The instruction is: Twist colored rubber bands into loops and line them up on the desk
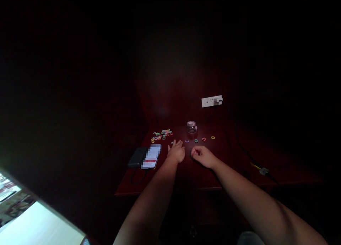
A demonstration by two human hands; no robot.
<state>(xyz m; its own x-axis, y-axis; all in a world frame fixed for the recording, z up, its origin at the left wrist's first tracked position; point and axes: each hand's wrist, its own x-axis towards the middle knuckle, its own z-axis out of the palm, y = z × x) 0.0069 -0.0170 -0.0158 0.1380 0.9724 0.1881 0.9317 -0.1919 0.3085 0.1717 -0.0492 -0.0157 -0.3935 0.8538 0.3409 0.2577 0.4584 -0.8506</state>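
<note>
My left hand (pixel 177 153) lies palm down on the dark red table, its fingers spread. Close by its fingertips is a pale blue small elastic band (pixel 172 142). Curled loosely, my right hand (pixel 204 157) rests on the table with thumb and fingers drawn together, and I see nothing in it. Beyond the hands, a purple band (pixel 187 141), a green band (pixel 196 140), a red band (pixel 204 139) and a yellow band (pixel 213 137) lie spaced out in a row. A loose pile of coloured bands (pixel 163 134) is at the back left.
A clear lidded jar (pixel 191 127) stands behind the row. Left of my left hand lie a phone (pixel 151 157) and a black box-shaped device (pixel 137 157) with a cable. A wall socket (pixel 211 101) holds a plug. A dark cable (pixel 243 148) runs along the right.
</note>
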